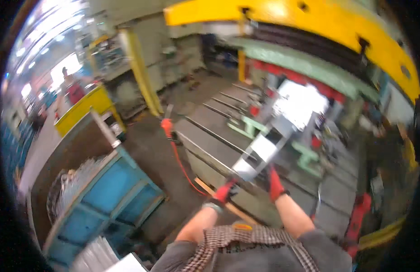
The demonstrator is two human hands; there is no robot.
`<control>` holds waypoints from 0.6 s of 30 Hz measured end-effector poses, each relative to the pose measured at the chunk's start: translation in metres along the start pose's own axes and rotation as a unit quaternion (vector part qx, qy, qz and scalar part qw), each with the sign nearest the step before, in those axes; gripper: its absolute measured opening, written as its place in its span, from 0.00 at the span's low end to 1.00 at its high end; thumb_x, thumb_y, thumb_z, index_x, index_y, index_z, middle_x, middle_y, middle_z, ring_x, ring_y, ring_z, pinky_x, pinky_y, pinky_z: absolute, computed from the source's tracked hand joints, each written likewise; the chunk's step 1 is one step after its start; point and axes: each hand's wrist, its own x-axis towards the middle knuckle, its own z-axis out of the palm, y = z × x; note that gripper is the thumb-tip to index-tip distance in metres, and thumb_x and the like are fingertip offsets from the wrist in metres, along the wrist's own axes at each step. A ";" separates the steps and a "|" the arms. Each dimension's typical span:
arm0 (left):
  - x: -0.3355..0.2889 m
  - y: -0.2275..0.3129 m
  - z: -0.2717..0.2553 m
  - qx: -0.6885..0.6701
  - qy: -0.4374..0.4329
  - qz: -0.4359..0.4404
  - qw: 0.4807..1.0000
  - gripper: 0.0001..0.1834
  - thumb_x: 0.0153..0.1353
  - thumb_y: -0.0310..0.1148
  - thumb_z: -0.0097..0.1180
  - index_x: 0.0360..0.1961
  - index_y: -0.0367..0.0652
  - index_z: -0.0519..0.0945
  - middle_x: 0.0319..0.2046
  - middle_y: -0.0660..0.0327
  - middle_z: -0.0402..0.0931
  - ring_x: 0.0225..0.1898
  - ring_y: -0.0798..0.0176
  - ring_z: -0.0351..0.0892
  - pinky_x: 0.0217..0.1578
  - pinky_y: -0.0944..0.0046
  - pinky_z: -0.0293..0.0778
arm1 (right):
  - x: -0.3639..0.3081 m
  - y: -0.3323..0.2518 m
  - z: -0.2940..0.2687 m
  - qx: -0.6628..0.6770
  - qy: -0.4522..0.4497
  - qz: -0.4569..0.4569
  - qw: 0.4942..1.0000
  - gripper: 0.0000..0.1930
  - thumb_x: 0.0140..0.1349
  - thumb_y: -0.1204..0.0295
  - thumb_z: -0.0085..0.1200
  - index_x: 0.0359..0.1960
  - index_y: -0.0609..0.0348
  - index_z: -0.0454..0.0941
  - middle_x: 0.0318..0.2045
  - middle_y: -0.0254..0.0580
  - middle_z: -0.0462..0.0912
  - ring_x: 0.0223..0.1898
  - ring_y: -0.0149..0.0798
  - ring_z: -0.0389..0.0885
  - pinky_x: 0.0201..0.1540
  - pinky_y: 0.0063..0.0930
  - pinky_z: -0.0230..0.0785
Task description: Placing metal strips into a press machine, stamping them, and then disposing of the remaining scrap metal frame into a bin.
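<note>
A long sheet-metal panel [263, 148] with rectangular openings stretches away from me over the bed of a large press. Its far part runs in under the press, where bright glare washes out the detail. My left hand [225, 191], in a red and dark glove, is closed at the panel's near left corner. On the near right side, my right hand [275, 182], gloved alike, grips the panel's edge. The fingertips of both hands are dark and partly blurred. Green brackets [248, 127] stand on the press bed on both sides of the panel.
A yellow beam [282, 16] spans the top of the press. Slots [219, 135] cross its bed [205, 156]. A red-headed post with a red cable [177, 158] stands at the bed's left corner. Farther left is a blue bin [112, 186] with metal scrap. Flat metal pieces [94, 256] lie at lower left.
</note>
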 end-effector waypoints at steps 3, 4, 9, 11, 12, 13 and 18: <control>0.000 -0.005 0.026 0.132 -0.107 0.146 0.975 0.28 0.61 0.48 0.47 0.58 0.46 0.68 0.57 0.63 0.66 0.56 0.64 0.64 0.57 0.66 0.56 | 0.026 -0.003 0.012 0.150 -0.221 0.054 0.962 0.34 0.62 0.41 0.32 0.60 0.53 0.62 0.57 0.38 0.68 0.55 0.43 0.68 0.56 0.40 0.59; -0.003 -0.006 0.030 0.062 -0.110 0.095 0.987 0.27 0.60 0.47 0.50 0.57 0.46 0.69 0.56 0.62 0.67 0.56 0.64 0.64 0.56 0.65 0.59 | 0.039 0.000 0.009 0.231 -0.245 0.122 0.934 0.33 0.63 0.42 0.32 0.59 0.54 0.63 0.57 0.40 0.68 0.54 0.43 0.68 0.55 0.41 0.60; -0.037 -0.003 -0.004 0.138 -0.007 0.241 0.961 0.30 0.55 0.46 0.55 0.56 0.42 0.67 0.47 0.54 0.74 0.53 0.54 0.69 0.54 0.58 0.64 | 0.097 0.004 -0.007 -0.041 -0.113 -0.088 0.989 0.27 0.62 0.47 0.39 0.50 0.55 0.71 0.46 0.42 0.77 0.44 0.41 0.75 0.49 0.41 0.66; -0.060 -0.001 -0.037 0.345 0.294 0.266 0.851 0.35 0.52 0.49 0.58 0.58 0.42 0.65 0.49 0.52 0.72 0.53 0.58 0.69 0.51 0.62 0.67 | 0.092 -0.006 -0.007 0.091 -0.216 -0.088 0.968 0.26 0.62 0.47 0.40 0.49 0.55 0.72 0.42 0.40 0.78 0.41 0.40 0.76 0.46 0.37 0.67; -0.078 -0.003 -0.060 0.412 0.367 0.289 0.783 0.34 0.51 0.49 0.58 0.56 0.42 0.67 0.49 0.50 0.72 0.52 0.56 0.69 0.52 0.61 0.66 | 0.085 -0.013 -0.004 0.151 -0.281 -0.087 0.944 0.25 0.62 0.48 0.40 0.48 0.55 0.73 0.40 0.39 0.79 0.40 0.39 0.77 0.45 0.35 0.68; -0.095 -0.004 -0.077 0.332 0.312 0.248 0.855 0.34 0.54 0.52 0.54 0.55 0.38 0.67 0.46 0.50 0.73 0.48 0.55 0.72 0.49 0.60 0.68 | 0.076 -0.022 -0.002 0.187 -0.257 -0.058 0.946 0.24 0.62 0.48 0.41 0.47 0.54 0.74 0.40 0.36 0.79 0.39 0.36 0.77 0.43 0.31 0.69; -0.161 -0.006 -0.079 -0.206 -0.023 0.100 0.973 0.29 0.62 0.50 0.46 0.55 0.37 0.65 0.51 0.54 0.69 0.48 0.62 0.72 0.47 0.62 0.68 | 0.053 -0.059 0.015 0.151 -0.243 -0.111 0.952 0.18 0.61 0.49 0.44 0.35 0.50 0.73 0.28 0.32 0.76 0.31 0.34 0.75 0.36 0.34 0.69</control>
